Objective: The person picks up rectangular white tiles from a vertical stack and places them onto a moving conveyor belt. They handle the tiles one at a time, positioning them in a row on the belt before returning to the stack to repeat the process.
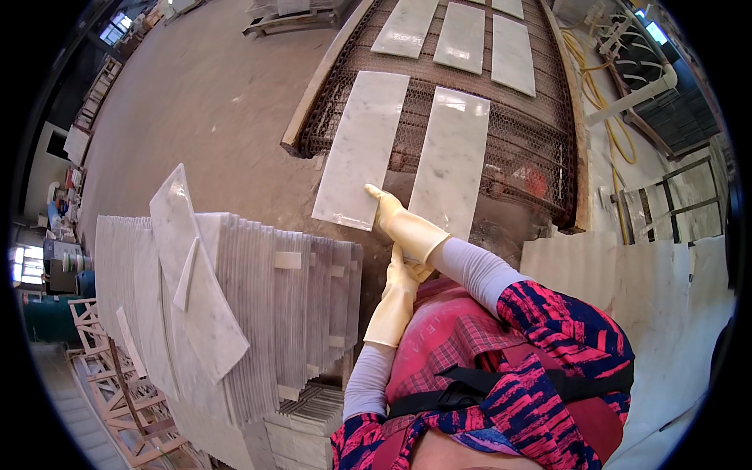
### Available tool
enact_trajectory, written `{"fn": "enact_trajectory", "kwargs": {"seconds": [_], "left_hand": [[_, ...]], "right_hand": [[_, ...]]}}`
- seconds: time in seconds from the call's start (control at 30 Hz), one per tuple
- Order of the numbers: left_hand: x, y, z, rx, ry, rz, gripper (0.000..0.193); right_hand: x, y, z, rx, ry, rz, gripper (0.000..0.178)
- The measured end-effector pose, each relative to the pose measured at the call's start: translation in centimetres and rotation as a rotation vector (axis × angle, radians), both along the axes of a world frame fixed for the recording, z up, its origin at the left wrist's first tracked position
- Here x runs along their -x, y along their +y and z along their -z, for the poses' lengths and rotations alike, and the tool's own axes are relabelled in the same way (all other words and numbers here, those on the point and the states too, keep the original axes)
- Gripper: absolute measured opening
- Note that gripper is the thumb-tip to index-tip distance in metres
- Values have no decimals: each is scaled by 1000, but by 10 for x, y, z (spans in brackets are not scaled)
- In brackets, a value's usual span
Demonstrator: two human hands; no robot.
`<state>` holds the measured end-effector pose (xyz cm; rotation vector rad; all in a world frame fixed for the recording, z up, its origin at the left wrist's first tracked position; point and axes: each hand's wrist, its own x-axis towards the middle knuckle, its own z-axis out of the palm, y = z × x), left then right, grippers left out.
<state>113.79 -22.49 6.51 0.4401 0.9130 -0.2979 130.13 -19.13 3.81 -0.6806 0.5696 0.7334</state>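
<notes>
Both my hands wear cream rubber gloves. My right hand (403,223) is at the near right corner of a long white-grey marble slab (360,149), one digit on its top face and the other fingers hidden, seemingly gripping the edge. The slab's near end juts out past the mesh conveyor (517,149). Close to my body, my left hand (401,286) is beneath my right wrist, its fingers partly hidden by the right glove. A second marble slab (450,157) lies parallel, just right of my right hand, also overhanging the conveyor.
Several more slabs (460,37) lie farther up the conveyor, between wooden side rails (576,157). At left stands a tight row of upright slabs (258,282), with loose pieces (207,294) leaning on top. A yellow hose (615,133) and pale sheets (603,274) are at right.
</notes>
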Motion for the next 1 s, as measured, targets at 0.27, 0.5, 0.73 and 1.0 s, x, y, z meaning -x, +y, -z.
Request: {"fn": "enact_trajectory", "kwargs": {"seconds": [0.27,0.5,0.73,1.0], "left_hand": [[6,13,20,-1154,-367,918,70],[-10,3,20,-635,-377,720,59],[-16,-2,-5,-532,-235,592,58],[-22,-14,-30,-826,-190,861,58]], "right_hand": [[29,2,14,200,1,-13,61],[52,-5,-38,107,270,-18,57],[81,-45,-89,-43,116,-150,55],[82,-79,-131,-112,-86,-161,49]]}}
